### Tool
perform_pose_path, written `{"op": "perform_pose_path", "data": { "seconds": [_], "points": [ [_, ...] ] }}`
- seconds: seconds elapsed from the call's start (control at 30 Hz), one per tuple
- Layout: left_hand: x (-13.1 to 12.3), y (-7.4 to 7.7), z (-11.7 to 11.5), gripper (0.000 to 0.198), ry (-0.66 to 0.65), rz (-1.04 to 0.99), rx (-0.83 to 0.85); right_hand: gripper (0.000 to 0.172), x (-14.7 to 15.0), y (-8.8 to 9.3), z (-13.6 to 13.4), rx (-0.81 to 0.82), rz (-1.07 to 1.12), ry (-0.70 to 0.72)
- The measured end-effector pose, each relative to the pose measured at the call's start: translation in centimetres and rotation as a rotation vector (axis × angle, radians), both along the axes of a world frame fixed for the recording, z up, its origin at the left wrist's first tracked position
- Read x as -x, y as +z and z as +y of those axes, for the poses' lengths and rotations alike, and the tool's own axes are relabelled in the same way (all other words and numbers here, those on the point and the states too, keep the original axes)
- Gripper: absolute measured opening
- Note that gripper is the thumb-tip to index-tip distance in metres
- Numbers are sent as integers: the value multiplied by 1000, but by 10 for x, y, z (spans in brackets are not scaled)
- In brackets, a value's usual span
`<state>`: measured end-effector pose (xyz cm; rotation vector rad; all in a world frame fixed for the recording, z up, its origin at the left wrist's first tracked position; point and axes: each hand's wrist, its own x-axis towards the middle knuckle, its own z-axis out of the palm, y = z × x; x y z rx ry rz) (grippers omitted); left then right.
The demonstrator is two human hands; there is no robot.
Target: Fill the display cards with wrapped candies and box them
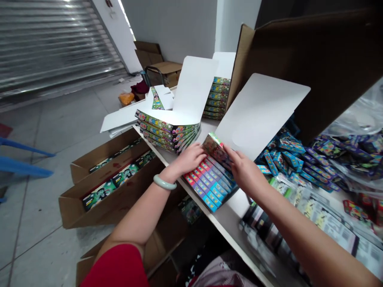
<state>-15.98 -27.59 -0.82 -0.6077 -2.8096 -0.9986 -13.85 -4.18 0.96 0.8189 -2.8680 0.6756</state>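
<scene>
Two hands on one printed panel, open display box below

Display box (229,198): on the table (229,218), near edge, in front of the person. Small packs (206,181) fill it in colour-sorted rows, red to purple to blue; tight rows probably stop them tipping. Printed panel (218,148) sits tilted over the far part of the packs. Left hand (190,159) clamped on its left end, right hand (247,169) on its right end; thumbs partly hidden. Holding both ends likely keeps it level. White lid (263,107) leans back behind, leaving the packs exposed.

Just left: stack of boxes (170,129), lids up, fronts outward, perhaps to save room. Right: heap of loose packs (287,155), within easy reach; nearer, clear-wrapped goods (317,217). Behind, a big carton (317,59). Floor side, long carton (72,203) holding green boxes (112,187).
</scene>
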Motion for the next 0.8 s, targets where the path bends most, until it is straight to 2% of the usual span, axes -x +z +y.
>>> {"op": "perform_pose_path", "data": {
  "seconds": [0.1,0.17,0.23,0.37,0.47,0.53,0.6,0.7,0.73,0.8],
  "points": [
    [9,3,-20,27,200,-28,-73,65,0,-1,-8,-171,0,20],
    [19,3,-21,31,253,-85,-98,66,3,-2,-17,-235,-6,22],
    [31,1,-15,32,268,-152,-100,65,8,-4,-25,-254,-21,29],
    [49,-9,-7,35,271,-296,-84,51,13,-15,-36,-192,-25,10],
    [54,-16,-9,33,236,-436,-87,60,11,-27,-40,-143,-70,21],
    [56,-18,-10,32,204,-514,-109,65,7,-34,-43,-85,-80,47],
    [56,-17,-9,30,192,-557,-139,67,4,-38,-43,42,-78,56],
    [53,-11,-9,30,225,-574,-183,59,4,-37,-29,232,-70,45],
    [50,-8,-11,33,245,-568,-204,57,7,-34,-18,306,-53,0],
    [42,-4,-18,40,287,-541,-263,60,19,-28,13,511,32,-190]
  ]
}}
